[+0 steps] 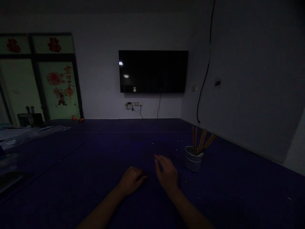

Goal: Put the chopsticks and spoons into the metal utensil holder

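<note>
My left hand (132, 180) rests on the dark blue tabletop (124, 149), its back turned up and its fingers curving down. The thumb is stretched out apart from them, and no object shows in the hand. To its right, my right hand (167, 171) is loosely bent, with thumb and forefinger apart and nothing visible between them. Nearest to the right hand, a short way off on its right, stands a pale round cup (192, 162). Several thin wooden sticks (201, 141), which look like chopsticks, lean upright in it.
Crumpled clear plastic (35, 133) lies along the table's left side, near a dark box (30, 119). Small orange things (77, 118) sit at the far edge. A black cable (205, 79) hangs down the right wall. A television (153, 71) is on the far wall. The room is dim.
</note>
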Available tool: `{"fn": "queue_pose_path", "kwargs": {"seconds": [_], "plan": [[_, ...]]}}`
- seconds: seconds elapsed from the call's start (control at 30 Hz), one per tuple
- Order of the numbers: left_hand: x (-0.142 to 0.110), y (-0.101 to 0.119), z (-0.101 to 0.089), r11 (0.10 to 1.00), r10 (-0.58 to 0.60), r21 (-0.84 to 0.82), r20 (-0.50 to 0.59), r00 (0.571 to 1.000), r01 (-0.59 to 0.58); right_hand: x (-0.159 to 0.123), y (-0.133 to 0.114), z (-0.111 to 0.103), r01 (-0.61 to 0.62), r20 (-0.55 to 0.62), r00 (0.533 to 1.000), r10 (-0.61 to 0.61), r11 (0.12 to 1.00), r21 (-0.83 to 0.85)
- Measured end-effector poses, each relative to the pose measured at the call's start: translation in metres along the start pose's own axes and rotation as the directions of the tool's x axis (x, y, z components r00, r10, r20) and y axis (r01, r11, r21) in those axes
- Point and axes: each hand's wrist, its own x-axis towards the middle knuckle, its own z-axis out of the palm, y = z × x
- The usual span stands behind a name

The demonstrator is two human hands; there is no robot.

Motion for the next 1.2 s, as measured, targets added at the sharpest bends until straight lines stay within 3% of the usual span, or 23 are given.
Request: {"fn": "queue_pose_path", "kwargs": {"seconds": [0.03, 0.1, 0.2, 0.3, 0.43, 0.67, 0.97, 1.07, 1.2], "plan": [[0.000, 0.000, 0.000, 1.000, 0.001, -0.002, 0.001, 1.000, -0.001, 0.004, 0.004, -0.004, -0.040, -0.131, 0.991, 0.033, 0.998, -0.049], [0.001, 0.001, 0.000, 1.000, -0.003, -0.007, 0.000, 1.000, 0.003, 0.014, 0.014, -0.015, -0.154, -0.354, 0.930, 0.098, 0.979, -0.134], [0.001, 0.001, 0.000, 1.000, -0.012, -0.004, 0.008, 1.000, 0.012, 0.026, 0.031, -0.033, -0.370, -0.543, 0.810, 0.222, 0.912, -0.178], [0.000, 0.003, -0.001, 1.000, -0.023, -0.006, 0.017, 1.000, 0.023, 0.030, 0.052, -0.044, -0.551, -0.606, 0.716, 0.346, 0.813, -0.187], [0.000, 0.003, -0.002, 0.999, -0.038, -0.010, 0.023, 0.999, 0.038, 0.025, 0.082, -0.044, -0.670, -0.572, 0.666, 0.479, 0.721, -0.175], [-0.001, 0.002, 0.000, 0.999, -0.037, 0.000, -0.005, 0.999, 0.037, 0.015, 0.115, -0.036, -0.749, -0.427, 0.627, 0.652, 0.656, -0.098], [0.000, 0.004, -0.001, 0.998, -0.059, 0.013, -0.022, 0.998, 0.059, 0.014, 0.118, -0.036, -0.733, -0.456, 0.612, 0.646, 0.680, -0.021], [0.000, 0.004, -0.002, 0.996, -0.091, -0.010, -0.041, 0.995, 0.091, 0.018, 0.107, -0.037, -0.706, -0.432, 0.652, 0.623, 0.706, -0.049], [-0.001, 0.001, -0.002, 0.984, -0.163, -0.099, -0.163, 0.973, 0.149, 0.021, 0.081, -0.029, -0.614, -0.345, 0.751, 0.562, 0.788, -0.053]]}}
